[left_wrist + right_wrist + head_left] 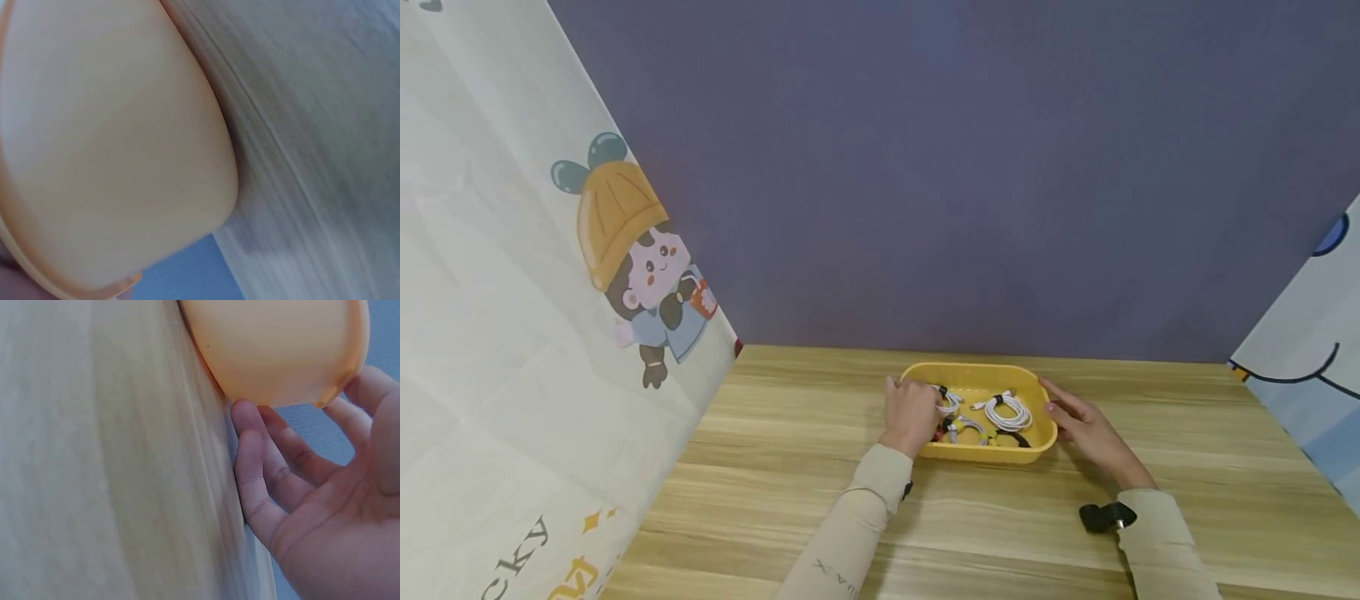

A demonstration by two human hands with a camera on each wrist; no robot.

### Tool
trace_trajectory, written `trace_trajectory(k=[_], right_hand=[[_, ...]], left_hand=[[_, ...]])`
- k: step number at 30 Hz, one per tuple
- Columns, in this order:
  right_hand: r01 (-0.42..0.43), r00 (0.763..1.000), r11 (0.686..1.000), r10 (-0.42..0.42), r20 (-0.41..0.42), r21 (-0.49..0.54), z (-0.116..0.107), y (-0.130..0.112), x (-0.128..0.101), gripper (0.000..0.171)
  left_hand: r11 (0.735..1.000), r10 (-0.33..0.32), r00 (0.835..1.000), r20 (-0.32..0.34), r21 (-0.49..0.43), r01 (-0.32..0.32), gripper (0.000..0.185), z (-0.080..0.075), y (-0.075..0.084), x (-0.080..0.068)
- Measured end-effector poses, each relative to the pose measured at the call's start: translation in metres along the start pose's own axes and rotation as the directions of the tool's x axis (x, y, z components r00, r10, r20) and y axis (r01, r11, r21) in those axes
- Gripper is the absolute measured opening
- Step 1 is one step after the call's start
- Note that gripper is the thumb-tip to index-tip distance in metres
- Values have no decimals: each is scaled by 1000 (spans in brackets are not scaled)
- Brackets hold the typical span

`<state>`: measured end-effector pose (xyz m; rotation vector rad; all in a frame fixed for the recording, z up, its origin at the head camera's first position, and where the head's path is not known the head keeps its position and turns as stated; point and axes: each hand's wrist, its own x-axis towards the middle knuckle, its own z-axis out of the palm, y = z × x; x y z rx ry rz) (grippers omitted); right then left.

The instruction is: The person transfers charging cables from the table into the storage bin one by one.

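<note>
A shallow yellow plastic basket (985, 452) stands on the wooden table, with several bundled cables inside. My left hand (912, 412) reaches over its left end, fingers down inside beside the cables; its fingertips are hidden, so I cannot tell what they hold. In the left wrist view the basket's outer wall (119, 144) fills much of the picture, with a bit of the hand behind the rim at lower left. At the right end my right hand (1090, 433) holds the basket, thumb at the rim and other fingers (250, 453) against its outside and low edge.
Inside the basket lie a coiled white cable (1011, 412) with a black tie, a grey cable (973, 431) with yellow parts and a black one (1017, 439). A dark blue panel (970, 183) rises behind the table (790, 500). Printed cloth (497, 292) hangs at the left.
</note>
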<state>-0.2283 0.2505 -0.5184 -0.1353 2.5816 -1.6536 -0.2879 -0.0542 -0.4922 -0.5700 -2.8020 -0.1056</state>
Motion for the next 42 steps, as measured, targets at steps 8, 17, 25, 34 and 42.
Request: trace_trajectory(k=[8,17,25,34,42], right_hand=[[0,1000,1000,0,2,6,0,1,1,62],[11,1000,1000,-11,4,11,0,1,0,62],[8,1000,1000,-8,-3,-4,0,0,0,62],[28,1000,1000,-28,8,7,0,3,1,61],[29,1000,999,-29,6,18,0,5,2,62]], left_hand=[[1000,-4,999,32,31,3,22,4,1,3],[998,15,999,41,68,-17,29,3,3,4],[995,48,997,60,79,-53,24,1,4,5],[998,53,997,59,17,-54,14,3,0,4],[994,57,998,1,-89,-56,15,-1,-6,-2]])
